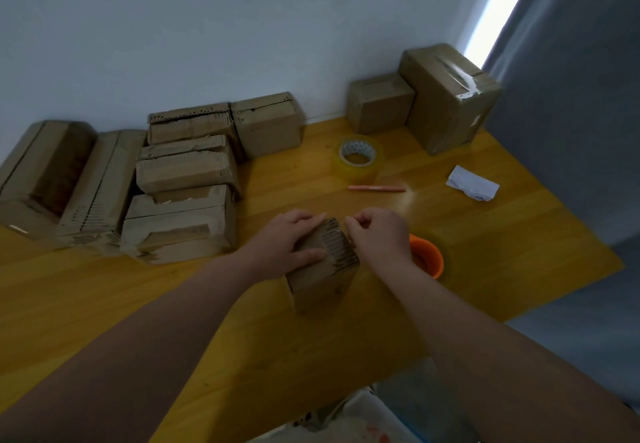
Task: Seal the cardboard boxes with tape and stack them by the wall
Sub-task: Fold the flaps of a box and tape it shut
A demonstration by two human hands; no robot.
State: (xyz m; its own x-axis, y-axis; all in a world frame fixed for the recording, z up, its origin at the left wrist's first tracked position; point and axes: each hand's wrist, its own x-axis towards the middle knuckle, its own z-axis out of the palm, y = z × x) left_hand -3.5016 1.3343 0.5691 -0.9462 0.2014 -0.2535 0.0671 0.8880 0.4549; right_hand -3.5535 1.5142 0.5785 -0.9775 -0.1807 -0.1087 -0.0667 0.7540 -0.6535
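A small cardboard box (320,285) stands upright on the yellow wooden table (485,235), its ribbed top flap showing. My left hand (294,238) lies over the box's top left side, fingers stretched along the flap and thumb on the near face. My right hand (379,233) is at the box's top right edge with its fingertips pinched together; whatever they pinch is too small to make out. A tape roll with an orange core (427,255) lies right behind my right wrist. A second clear tape roll (358,157) lies farther back.
Several cardboard boxes (183,186) are piled at the left along the white wall. Two taped boxes (446,96) stand at the back right by the wall. A pink pen (377,188) and a crumpled paper (472,183) lie on the table. A grey curtain (571,96) hangs at the right.
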